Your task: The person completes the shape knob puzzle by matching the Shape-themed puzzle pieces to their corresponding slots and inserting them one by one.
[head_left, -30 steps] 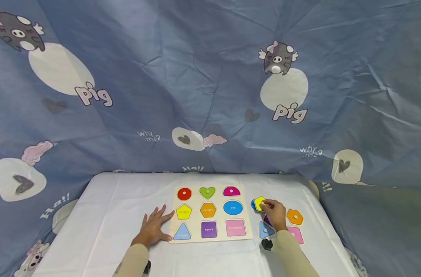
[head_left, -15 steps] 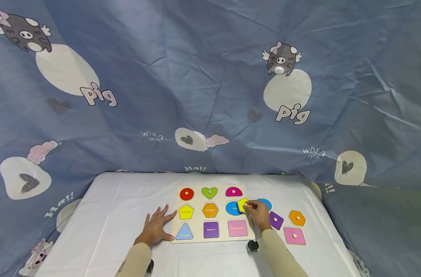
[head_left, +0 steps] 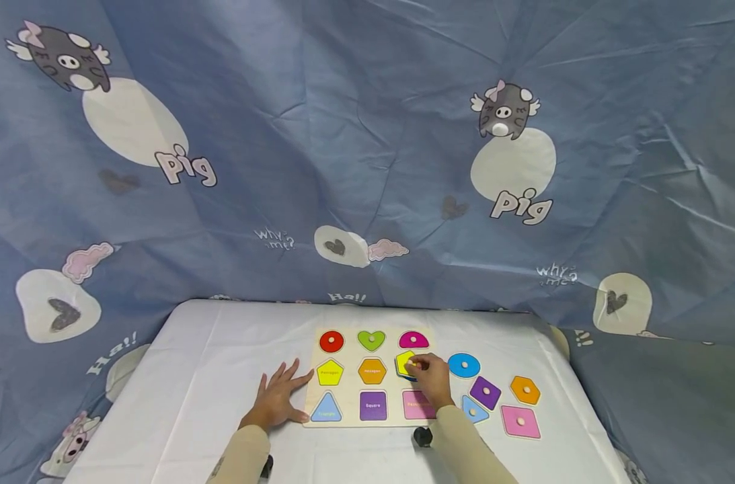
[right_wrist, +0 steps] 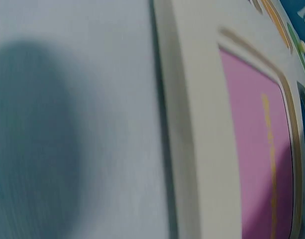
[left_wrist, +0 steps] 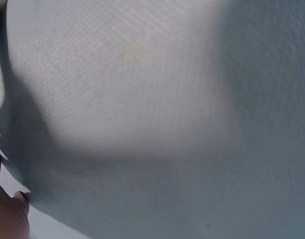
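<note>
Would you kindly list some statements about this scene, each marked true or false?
1. The right hand holds the yellow piece. True.
2. The green heart sits between the red circle and the magenta semicircle. True.
3. The left hand grips the red circle. False: it touches the left edge of the board.
4. The loose orange hexagon lies left of the board. False: it lies to the right.
5. The loose purple square lies on the table. True.

The board (right_wrist: 207, 149) is seen slantwise and close, its pink recess (right_wrist: 254, 149) partly shaded; at left, the pale cloth (right_wrist: 122, 124) is darkened by a blurred shadow (right_wrist: 33, 139). A knob (right_wrist: 302, 47) is glimpsed at upper right.
</note>
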`<control>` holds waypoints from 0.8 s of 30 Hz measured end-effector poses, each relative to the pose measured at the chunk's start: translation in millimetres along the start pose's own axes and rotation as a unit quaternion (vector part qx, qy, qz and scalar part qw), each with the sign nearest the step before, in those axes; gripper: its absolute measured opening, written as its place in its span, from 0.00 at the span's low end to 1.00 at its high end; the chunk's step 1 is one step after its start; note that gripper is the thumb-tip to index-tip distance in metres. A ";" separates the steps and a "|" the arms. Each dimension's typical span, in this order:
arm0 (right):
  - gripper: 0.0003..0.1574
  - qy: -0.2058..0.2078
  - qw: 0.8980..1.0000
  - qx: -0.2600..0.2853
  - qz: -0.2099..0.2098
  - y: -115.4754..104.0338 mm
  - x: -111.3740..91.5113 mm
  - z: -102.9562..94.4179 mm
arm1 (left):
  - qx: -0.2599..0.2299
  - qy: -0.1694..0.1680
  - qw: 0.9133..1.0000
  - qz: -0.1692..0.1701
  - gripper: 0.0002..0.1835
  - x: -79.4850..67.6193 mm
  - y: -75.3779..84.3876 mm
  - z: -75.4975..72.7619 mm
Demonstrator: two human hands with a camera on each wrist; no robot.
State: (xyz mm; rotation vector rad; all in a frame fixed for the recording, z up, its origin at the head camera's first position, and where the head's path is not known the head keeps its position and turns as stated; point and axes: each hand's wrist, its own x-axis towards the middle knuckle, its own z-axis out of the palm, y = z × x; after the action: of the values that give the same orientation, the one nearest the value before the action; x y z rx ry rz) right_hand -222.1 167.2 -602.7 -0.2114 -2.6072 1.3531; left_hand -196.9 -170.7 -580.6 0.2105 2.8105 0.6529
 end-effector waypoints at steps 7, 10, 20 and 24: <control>0.09 -0.015 1.000 0.005 -0.018 -11.3 -1.4 18.6 | 0.002 0.000 1.000 -0.005 0.51 -0.5 0.5 -1.2; 0.08 -0.026 0.999 0.020 -0.028 -17.3 -2.8 26.7 | 0.002 -0.001 1.000 -0.006 0.51 0.3 0.0 -1.2; 0.07 -0.067 0.997 0.024 -0.040 -38.3 -7.2 52.3 | -0.003 -0.003 1.000 0.000 0.52 0.1 -3.4 1.2; 0.07 -0.077 0.996 0.022 -0.029 -46.5 -8.2 64.1 | -0.003 -0.003 1.000 -0.001 0.52 1.1 -3.7 2.4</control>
State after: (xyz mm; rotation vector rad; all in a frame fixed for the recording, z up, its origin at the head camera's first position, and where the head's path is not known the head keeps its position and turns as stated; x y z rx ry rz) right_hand -231.1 88.1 -601.5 -0.0262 -2.6807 1.4597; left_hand -197.6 -172.8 -584.5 0.2082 2.8030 0.6584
